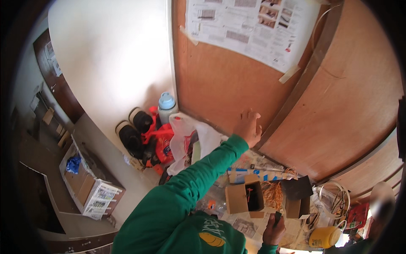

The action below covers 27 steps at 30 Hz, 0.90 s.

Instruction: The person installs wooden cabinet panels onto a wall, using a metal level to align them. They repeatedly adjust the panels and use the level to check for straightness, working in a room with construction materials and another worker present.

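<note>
My left hand point(248, 128) is stretched out far ahead in a green sleeve. It is raised beside the brown wooden panel point(220, 80), fingers apart and nothing visible in them; whether it touches the panel I cannot tell. Low in the view, my right hand point(274, 233) is closed around a small black object point(277, 218), mostly hidden by the fingers. Just beyond it stands an open cardboard box point(237, 199) with a dark inside. A second box with a black flap point(297, 188) is beside it, and a bundle of orange cord point(272, 193) lies between them.
Against the wall are a blue-lidded bottle point(166, 108), dark shoes point(130, 137) and a white plastic bag point(182, 133). At right stand a yellow container point(325, 237) and a clear tub of tools point(334, 199), near another person point(380, 211). A taped printed sheet point(253, 29) hangs on the panel.
</note>
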Motion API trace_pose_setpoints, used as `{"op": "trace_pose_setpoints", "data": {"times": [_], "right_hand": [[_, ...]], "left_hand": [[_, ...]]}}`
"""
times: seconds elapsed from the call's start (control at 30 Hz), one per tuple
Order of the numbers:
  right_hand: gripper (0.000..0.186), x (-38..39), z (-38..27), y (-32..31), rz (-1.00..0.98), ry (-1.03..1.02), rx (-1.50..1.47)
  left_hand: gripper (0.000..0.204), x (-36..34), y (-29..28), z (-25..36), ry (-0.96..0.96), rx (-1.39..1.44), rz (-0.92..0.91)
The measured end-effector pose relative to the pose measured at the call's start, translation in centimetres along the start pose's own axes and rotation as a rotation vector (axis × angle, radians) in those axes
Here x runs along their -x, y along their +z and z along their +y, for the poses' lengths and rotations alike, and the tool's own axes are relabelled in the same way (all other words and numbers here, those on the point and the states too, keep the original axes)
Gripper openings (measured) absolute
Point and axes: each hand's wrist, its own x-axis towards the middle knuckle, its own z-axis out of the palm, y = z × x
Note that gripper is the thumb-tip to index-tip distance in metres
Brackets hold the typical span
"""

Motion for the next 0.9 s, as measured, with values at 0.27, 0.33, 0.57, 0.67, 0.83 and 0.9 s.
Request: {"op": "trace_pose_setpoints", "data": {"times": [0.27,0.33,0.57,0.67,0.83,0.9], "right_hand": [[0.022,-2.0,-0.5,0.1,-0.255,0.141,0.018],[0.022,-2.7,-0.2,0.4,-0.306,0.118,0.048],[0.023,-5.7,1.4,1.3,-0.339,0.183,0.015],[0.02,-7.2,1.3,2.0,-0.382,0.195,0.009],[0.017,-8.8,0.9,2.9,-0.427,0.151,-0.01],[0.018,-8.9,0.9,3.0,-0.441,0.156,-0.007]], "left_hand": [[0.076,8.3,1.8,-2.1,-0.244,-0.635,-0.855],[0.086,10.7,2.5,-4.0,-0.388,-0.669,-0.872],[0.096,16.3,-0.4,-10.6,-0.647,-0.746,-1.074],[0.09,17.5,-1.4,-11.1,-0.691,-0.644,-1.095],[0.071,13.2,-2.7,-6.0,-0.622,-0.348,-1.092],[0.062,12.0,-2.5,-5.1,-0.412,-0.245,-0.805]]}}
